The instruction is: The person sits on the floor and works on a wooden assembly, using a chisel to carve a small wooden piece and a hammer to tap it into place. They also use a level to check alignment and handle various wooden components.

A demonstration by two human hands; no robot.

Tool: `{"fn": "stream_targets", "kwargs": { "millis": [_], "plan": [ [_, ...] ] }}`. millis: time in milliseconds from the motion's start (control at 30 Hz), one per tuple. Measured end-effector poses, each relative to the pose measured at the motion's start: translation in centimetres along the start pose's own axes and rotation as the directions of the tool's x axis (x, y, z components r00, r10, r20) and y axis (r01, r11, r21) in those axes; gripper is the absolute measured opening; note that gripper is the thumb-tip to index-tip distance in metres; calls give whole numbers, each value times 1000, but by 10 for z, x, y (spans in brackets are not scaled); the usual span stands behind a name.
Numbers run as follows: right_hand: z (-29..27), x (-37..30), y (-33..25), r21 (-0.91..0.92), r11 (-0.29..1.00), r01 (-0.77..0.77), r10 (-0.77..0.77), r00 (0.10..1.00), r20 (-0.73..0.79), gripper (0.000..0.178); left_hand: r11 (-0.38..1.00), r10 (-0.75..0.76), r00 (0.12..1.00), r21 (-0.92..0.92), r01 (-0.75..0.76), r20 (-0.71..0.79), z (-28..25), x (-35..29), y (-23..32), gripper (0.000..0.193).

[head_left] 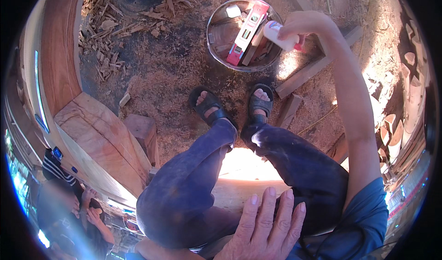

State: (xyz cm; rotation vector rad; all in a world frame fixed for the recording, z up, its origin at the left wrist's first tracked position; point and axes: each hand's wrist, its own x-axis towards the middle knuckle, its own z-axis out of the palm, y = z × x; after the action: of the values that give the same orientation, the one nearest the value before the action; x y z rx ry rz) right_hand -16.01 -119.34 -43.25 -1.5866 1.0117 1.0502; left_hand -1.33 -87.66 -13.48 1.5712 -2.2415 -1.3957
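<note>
My right hand is stretched forward over the right rim of a round bucket, its fingers closed around a small white bottle. A bit of red or pink shows at the bottle's lower end. Inside the bucket, a pink-and-white spirit level leans at a slant, its top end against the far rim. Next to it are a small white object and several narrow pieces I cannot make out. Near my lap, my left hand has its fingers stretched out, back upward, holding nothing.
Sawdust and wood chips cover the ground around my sandalled feet. Cut timber lies right of the bucket. A large wooden piece stands at my left. Another person is at the lower left. Stacked wood pieces line the right side.
</note>
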Motion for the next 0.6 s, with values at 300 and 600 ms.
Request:
{"fn": "stream_targets", "kwargs": {
  "millis": [300, 600],
  "plan": [
    [78, 49, -78, 110, 927, 358, -354, 934, -49, 32, 1000, -6, 1000, 10, 6, 9, 2, 5, -2, 49],
    [31, 55, -52, 338, 931, 141, -55, 966, -253, 56, 1000, 9, 1000, 14, -9, 12, 2, 4, -6, 49]
  ]
}}
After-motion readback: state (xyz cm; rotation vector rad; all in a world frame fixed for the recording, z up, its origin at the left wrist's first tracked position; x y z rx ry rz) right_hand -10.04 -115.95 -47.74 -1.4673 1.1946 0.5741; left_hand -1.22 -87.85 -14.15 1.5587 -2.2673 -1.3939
